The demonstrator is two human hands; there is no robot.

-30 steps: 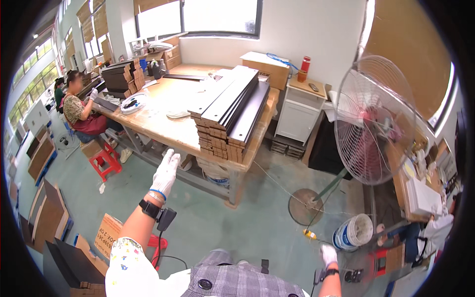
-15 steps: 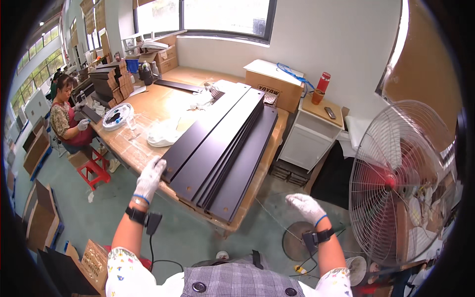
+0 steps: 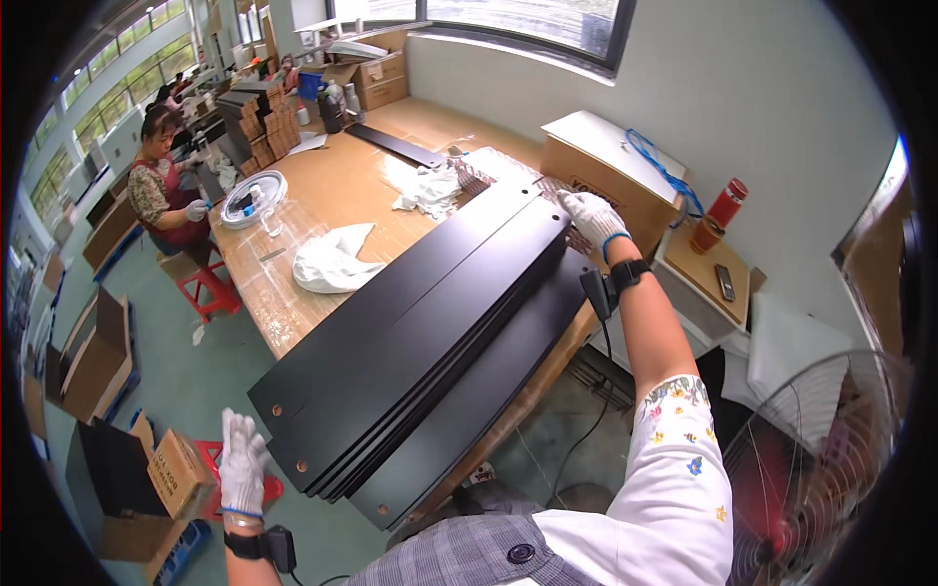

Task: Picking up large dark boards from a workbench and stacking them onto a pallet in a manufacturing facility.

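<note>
Several long black boards (image 3: pixel 430 293) with small holes near their ends lie stacked on the table, running from near left to far right. My left hand (image 3: pixel 242 464), in a white knit glove, is held upright just off the near left end of the stack. Its fingers are stretched out and nothing is in them. At the far end, my right hand (image 3: pixel 594 217), gloved alike, reaches over the corner of the top boards. Its fingers are slightly bent against that end, not wrapped round a board. Another black board (image 3: pixel 572 298) lies lower along the right side of the stack.
White cloths (image 3: pixel 337 259) and a round white tub (image 3: pixel 254 198) lie on the brown-covered table (image 3: pixel 283 303). A carton (image 3: pixel 586 176) stands behind my right hand. A wire fan (image 3: pixel 811 469) is at the right. Another person (image 3: pixel 166 190) sits at the far left.
My view has turned and come closer to the boards. My right hand has gone from above the floor to their far end. My left hand has moved from the table edge to beside their near end.
</note>
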